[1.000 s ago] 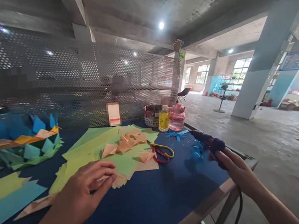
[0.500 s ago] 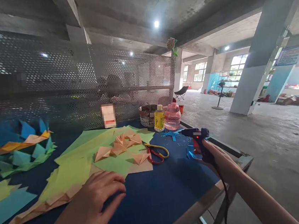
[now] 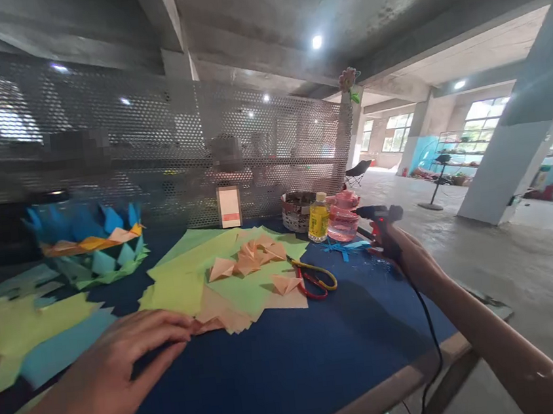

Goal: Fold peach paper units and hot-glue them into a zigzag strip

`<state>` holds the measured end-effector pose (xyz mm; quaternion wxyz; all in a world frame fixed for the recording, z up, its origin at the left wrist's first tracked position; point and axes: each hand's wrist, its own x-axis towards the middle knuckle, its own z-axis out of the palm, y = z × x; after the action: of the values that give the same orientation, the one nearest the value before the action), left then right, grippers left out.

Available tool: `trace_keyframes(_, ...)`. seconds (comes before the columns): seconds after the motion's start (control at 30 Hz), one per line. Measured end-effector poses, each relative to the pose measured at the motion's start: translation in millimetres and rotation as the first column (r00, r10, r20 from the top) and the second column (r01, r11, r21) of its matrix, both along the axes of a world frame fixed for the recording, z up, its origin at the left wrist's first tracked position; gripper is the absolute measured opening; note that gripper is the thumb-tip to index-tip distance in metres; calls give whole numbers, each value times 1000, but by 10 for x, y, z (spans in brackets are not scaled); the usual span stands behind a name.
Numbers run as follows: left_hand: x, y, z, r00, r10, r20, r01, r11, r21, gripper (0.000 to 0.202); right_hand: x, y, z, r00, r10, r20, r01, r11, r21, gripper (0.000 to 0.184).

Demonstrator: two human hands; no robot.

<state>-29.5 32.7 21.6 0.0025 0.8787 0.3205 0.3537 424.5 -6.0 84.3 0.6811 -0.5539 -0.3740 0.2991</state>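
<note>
My left hand point(image 3: 140, 350) is low over the table, its thumb and fingertips drawn together at a folded peach paper strip point(image 3: 214, 324). Most of that strip is hidden behind the hand. My right hand point(image 3: 404, 249) grips a dark glue gun point(image 3: 384, 222) at the table's right side; its red light glows and its black cord hangs down. Several peach folded paper pieces point(image 3: 252, 257) lie on green and yellow sheets point(image 3: 179, 286). Beside them are scissors point(image 3: 316, 280) with red and yellow handles. Blue paper scraps point(image 3: 345, 249) lie left of the glue gun.
A blue, orange and green folded-paper basket point(image 3: 97, 245) stands at the left, behind loose coloured sheets point(image 3: 66, 341). At the back are a round woven container point(image 3: 297, 213), a yellow bottle point(image 3: 318, 219) and a pink jug point(image 3: 344, 219). A perforated metal screen point(image 3: 270, 148) rises behind the table.
My left hand has moved left to the folded peach strip. My right hand, with the glue gun, has moved a little up and back. The view has turned left, showing more of the paper basket.
</note>
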Motion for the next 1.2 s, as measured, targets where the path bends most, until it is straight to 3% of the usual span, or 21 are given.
trace_keyframes(0.13,-76,43,190,994,95,-61,-109,948,-299,27,-456,-238,-65,989,140,-54,-145,985,-97,29)
trace_keyframes(0.17,-76,50,211,993,105,-61,-119,939,-321,29,-578,-277,-68,979,194,-66,-201,973,-112,31)
trace_keyframes(0.27,-44,49,200,995,74,-70,-94,930,-354,28,-937,-347,-56,916,394,-77,-401,905,-143,35)
trace_keyframes(0.43,44,82,80,997,-3,-78,-27,921,-389,23,-1419,-262,-56,823,550,139,-499,818,-287,36)
trace_keyframes(0.6,158,256,89,998,-15,-58,-9,919,-395,28,-1723,84,-83,666,709,232,-607,696,-385,43)
trace_keyframes(0.7,209,305,152,997,-18,-78,-15,913,-408,30,-1852,278,-114,618,748,243,-633,656,-411,46)
trace_keyframes(0.8,210,289,178,991,-55,-125,-4,901,-433,24,-1931,379,-167,614,749,249,-629,654,-419,44)
trace_keyframes(0.93,184,247,151,986,-53,-159,-28,883,-468,24,-1922,399,-254,651,716,252,-579,683,-446,41)
trace_keyframes(1.1,190,235,127,980,-77,-182,-26,863,-504,22,-1826,362,-307,627,748,219,-572,632,-523,45)
trace_keyframes(1.2,177,245,101,981,-73,-179,-34,844,-535,13,-1817,347,-307,634,738,231,-566,647,-511,46)
